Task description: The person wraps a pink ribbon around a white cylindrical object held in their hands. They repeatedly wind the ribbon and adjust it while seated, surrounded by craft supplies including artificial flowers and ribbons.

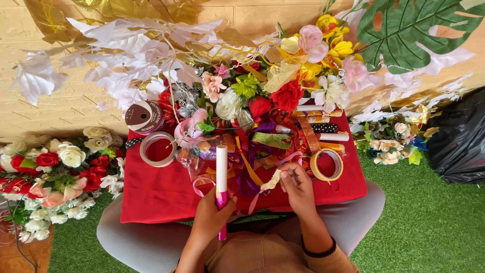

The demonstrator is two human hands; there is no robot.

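My left hand (212,215) grips a white stick (221,169) upright near its lower end, where magenta ribbon (222,199) is wound around it. My right hand (297,186) pinches a small cream lace piece (273,180) just right of the stick. Both hands hover over the near edge of a red cloth (156,194) spread across my lap. A tangle of coloured ribbons (252,151) lies right behind the hands.
Tape rolls lie on the cloth: a pale one (157,149) at left, a tan one (327,165) at right, a ribbon spool (144,117) behind. Artificial flowers (262,91) crowd the back, more flowers (55,172) lie left, a black bag (462,141) right, green turf (429,222) below.
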